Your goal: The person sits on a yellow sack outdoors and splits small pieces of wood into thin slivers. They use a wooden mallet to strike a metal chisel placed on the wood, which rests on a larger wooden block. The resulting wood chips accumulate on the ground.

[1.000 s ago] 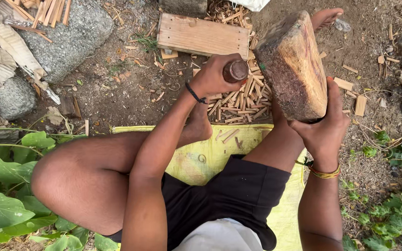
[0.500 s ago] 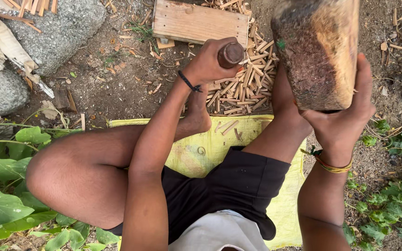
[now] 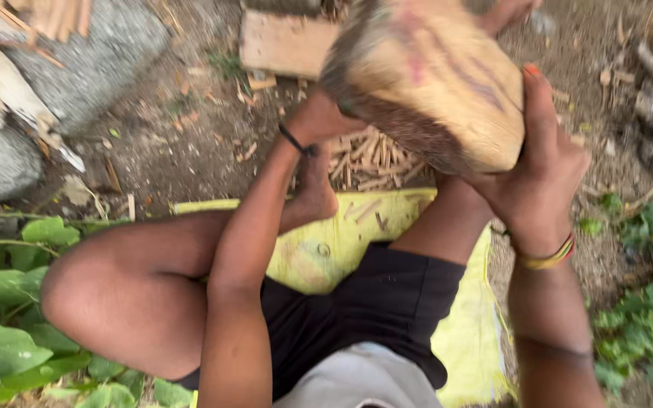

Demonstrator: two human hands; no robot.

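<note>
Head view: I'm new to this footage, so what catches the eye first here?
A big block of wood, blurred, fills the upper middle, gripped from the right by the right hand. The left hand sits partly hidden behind the block's left end. Below it, a pile of split wood sticks lies beyond a yellow sheet.
</note>
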